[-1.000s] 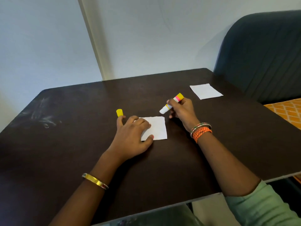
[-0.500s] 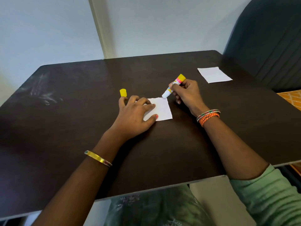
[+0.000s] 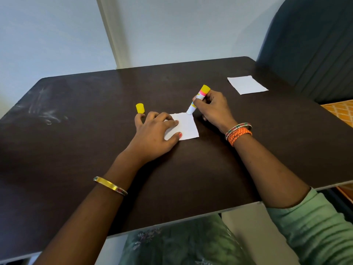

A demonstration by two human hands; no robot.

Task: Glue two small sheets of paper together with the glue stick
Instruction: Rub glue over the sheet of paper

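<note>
Glue stick (image 3: 198, 100): uncapped, clamped in right hand (image 3: 214, 108), tip on far edge of near paper sheet (image 3: 186, 127). Left hand (image 3: 154, 134) flat, fingers spread, pinning sheet. Second sheet (image 3: 246, 85) well apart. Risk: thin paper dragging or tearing if pinning slackens; glue smearing onto table (image 3: 95, 150).

Head view (single) looks down, table (image 3: 80, 142) near.

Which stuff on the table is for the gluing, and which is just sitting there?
For the gluing:
- glue stick, held in the right hand, tip on the near paper
- near paper, pinned by the left hand
- far paper, waiting
- yellow cap, off the stick

Just there:
- table
- blue seat
- bangles
</note>
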